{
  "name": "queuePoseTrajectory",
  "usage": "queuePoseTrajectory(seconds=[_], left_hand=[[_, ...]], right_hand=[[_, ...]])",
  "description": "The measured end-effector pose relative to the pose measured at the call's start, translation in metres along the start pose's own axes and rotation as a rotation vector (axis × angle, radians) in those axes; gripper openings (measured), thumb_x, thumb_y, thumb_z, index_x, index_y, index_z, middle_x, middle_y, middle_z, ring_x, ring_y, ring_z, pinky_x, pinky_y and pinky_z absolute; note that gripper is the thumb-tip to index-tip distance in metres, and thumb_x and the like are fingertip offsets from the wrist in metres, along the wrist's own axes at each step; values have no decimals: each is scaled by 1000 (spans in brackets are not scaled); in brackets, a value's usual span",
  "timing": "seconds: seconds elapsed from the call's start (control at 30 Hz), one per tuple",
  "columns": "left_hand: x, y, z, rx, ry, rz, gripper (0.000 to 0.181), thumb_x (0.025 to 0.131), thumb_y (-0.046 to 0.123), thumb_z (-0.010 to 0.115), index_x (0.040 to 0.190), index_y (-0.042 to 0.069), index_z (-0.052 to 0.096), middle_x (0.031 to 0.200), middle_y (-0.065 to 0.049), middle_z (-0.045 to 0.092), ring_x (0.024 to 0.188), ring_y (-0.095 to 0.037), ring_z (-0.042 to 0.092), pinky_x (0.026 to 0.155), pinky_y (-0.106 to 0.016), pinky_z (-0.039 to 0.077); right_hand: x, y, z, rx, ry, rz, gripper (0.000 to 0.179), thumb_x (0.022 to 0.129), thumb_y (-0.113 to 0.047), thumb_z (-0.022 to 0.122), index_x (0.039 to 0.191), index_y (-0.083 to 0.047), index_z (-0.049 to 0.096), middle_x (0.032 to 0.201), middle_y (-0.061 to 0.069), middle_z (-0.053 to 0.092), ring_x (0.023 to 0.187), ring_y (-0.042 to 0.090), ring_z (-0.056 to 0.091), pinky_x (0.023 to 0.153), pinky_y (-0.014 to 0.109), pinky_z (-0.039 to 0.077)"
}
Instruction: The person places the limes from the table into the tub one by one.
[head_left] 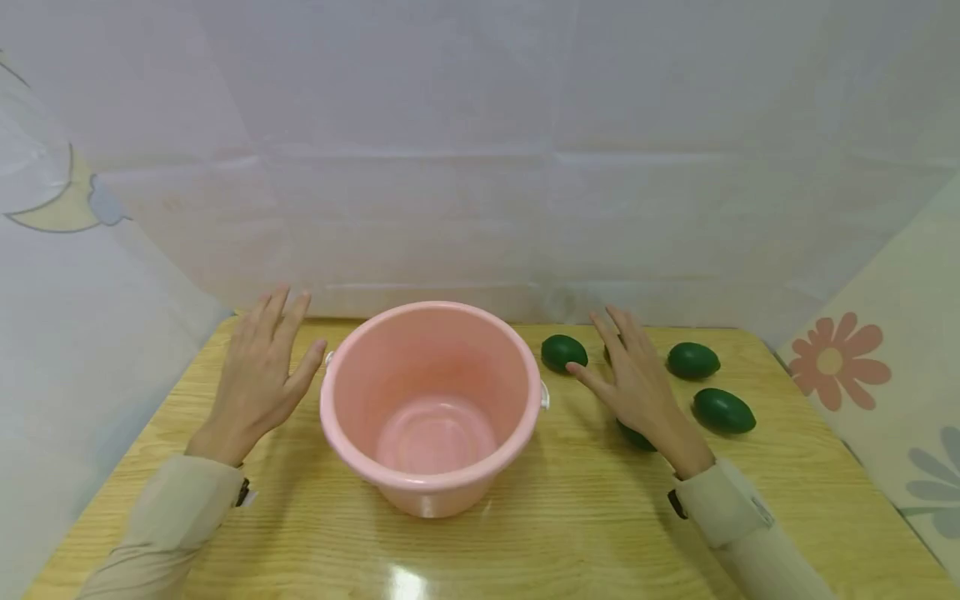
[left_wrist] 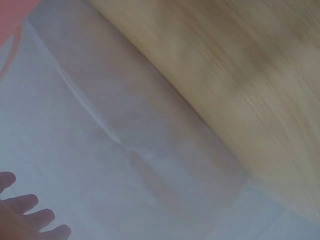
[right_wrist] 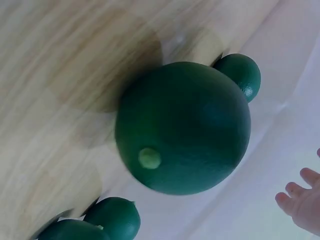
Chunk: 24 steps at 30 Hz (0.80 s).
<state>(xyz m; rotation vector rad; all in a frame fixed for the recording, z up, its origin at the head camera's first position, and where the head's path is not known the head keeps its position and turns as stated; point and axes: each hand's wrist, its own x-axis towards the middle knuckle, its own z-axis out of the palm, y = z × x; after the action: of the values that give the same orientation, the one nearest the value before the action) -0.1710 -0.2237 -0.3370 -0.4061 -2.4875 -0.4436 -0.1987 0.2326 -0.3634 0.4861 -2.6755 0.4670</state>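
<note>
Two hands, left and right, hover with fingers spread, each grip holding nothing, flanking a pink bucket near green avocados.

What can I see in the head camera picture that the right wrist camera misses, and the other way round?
Only the head view shows the pink bucket, empty inside, the left hand open beside it, and the whole wooden table. Only the right wrist view shows a pale stem spot on the nearest green fruit, seen from close up. Both show green fruits lying on the table and the right hand with straight fingers, holding nothing.
</note>
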Motion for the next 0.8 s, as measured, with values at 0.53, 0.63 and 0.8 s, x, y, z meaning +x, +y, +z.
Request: queuePoseTrajectory(seconds=[0.53,0.63,0.8], left_hand=[[-8,7,-10,-64,3,27,61,92,34,47,146,18,24,150,-16,24,137,-38,23,111,-54,15],[-8,10,-11,-85,3,35,61,92,33,47,146,20,24,150,-15,25,136,-38,25,109,-58,17],[-9,14,-15,-146,-12,34,60,92,30,48,146,21,24,150,-12,26,136,-35,26,104,-60,23]], right_hand=[[-20,12,-3,41,4,-6,79,80,-50,62,145,-28,24,152,9,20,138,35,19,102,63,22],[-24,13,-4,32,3,-4,79,79,-49,63,145,-23,27,152,10,21,137,37,22,101,63,24],[-29,16,-5,18,9,-1,80,79,-48,64,144,-17,30,150,13,25,134,39,27,100,61,28]])
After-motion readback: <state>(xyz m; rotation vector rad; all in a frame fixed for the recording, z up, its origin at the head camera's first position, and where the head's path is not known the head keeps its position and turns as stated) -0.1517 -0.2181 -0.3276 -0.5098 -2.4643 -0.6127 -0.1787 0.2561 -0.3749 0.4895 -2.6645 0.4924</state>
